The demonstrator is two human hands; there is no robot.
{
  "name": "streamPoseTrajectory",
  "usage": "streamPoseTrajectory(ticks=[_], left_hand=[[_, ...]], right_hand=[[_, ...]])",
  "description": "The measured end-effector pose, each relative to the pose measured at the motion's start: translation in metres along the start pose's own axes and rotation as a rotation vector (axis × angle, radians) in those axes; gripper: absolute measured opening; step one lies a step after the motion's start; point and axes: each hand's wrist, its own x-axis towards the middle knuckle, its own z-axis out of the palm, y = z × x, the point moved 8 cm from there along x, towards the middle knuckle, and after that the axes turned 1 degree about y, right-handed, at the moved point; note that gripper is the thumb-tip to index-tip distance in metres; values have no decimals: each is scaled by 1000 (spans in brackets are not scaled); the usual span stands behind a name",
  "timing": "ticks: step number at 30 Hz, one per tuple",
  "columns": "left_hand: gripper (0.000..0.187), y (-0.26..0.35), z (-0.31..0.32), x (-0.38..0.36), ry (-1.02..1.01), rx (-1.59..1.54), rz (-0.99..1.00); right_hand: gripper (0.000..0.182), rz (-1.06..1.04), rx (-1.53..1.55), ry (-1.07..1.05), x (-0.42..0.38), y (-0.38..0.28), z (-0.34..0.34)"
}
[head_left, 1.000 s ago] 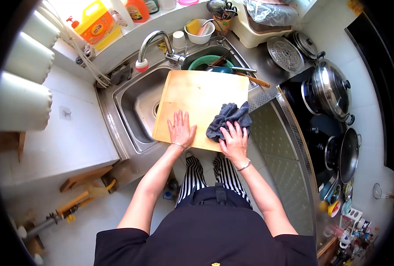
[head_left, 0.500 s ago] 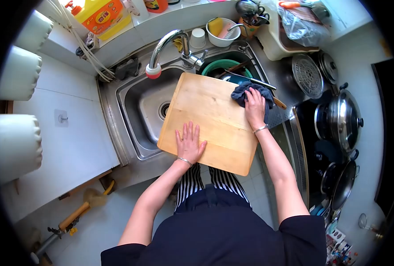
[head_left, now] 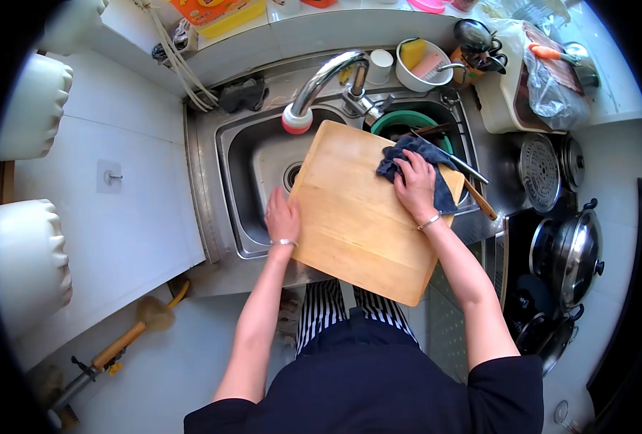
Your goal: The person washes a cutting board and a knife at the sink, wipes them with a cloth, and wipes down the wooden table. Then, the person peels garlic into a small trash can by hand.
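A light wooden cutting board [head_left: 364, 210] lies across the front of the sink, its lower corner jutting out over the counter edge. At its left edge is my left hand [head_left: 283, 218], holding the board from the side, with some fingertips over the basin. My right hand [head_left: 416, 184] presses a dark blue cloth [head_left: 444, 189] onto the board's upper right corner, fingers bent over the fabric. Part of the cloth hangs past the board's right edge.
Behind the board, the faucet [head_left: 328, 79] arches over the left sink basin [head_left: 241, 173]. A green basin [head_left: 408, 119] with utensils sits in the right one. A white bowl [head_left: 426, 76] holds sponges. Lidded pots [head_left: 578, 239] stand at right.
My left hand has gone from lying flat on the board to its left edge. My right hand and the cloth stay at the upper right corner. The camera view has shifted.
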Motion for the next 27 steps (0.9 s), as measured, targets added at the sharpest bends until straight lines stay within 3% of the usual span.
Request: streamPoseTrajectory(ticks=[2, 5, 10, 12, 14, 17, 19, 20, 22, 24, 26, 27], left_hand=[[40, -40, 44, 3, -512, -249, -471], [45, -32, 36, 4, -481, -257, -363], [45, -28, 30, -7, -491, -223, -382], [45, -25, 32, -9, -505, -258, -367], [46, -21, 31, -9, -478, -266, -360], [45, -18, 33, -10, -522, -273, -356], [42, -23, 38, -11, -496, -288, -339], [40, -25, 39, -12, -469, -297, -323], [40, -25, 36, -13, -462, -308, -324], [41, -24, 32, -12, -449, -311, -314], [44, -22, 25, -18, -371, -397, -334], [47, -19, 25, -19, -395, -412, -336]], right_hand=[[28, -5, -17, -1, 1, -1, 4], [29, -26, 130, -53, -5, -10, 13], [31, -344, 379, -207, 6, -100, 58], [30, -297, 343, -205, 51, -106, 86], [24, -345, 274, -51, 88, -115, 104], [25, -401, 208, -93, 91, -124, 130], [20, -314, 198, -252, 81, -127, 141], [17, -345, 233, -157, 72, -135, 132], [18, -383, 295, -193, 50, -156, 117], [18, -555, 400, -310, 30, -175, 105], [17, -534, 191, -266, 52, -156, 103], [19, -413, 224, -202, 67, -139, 103]])
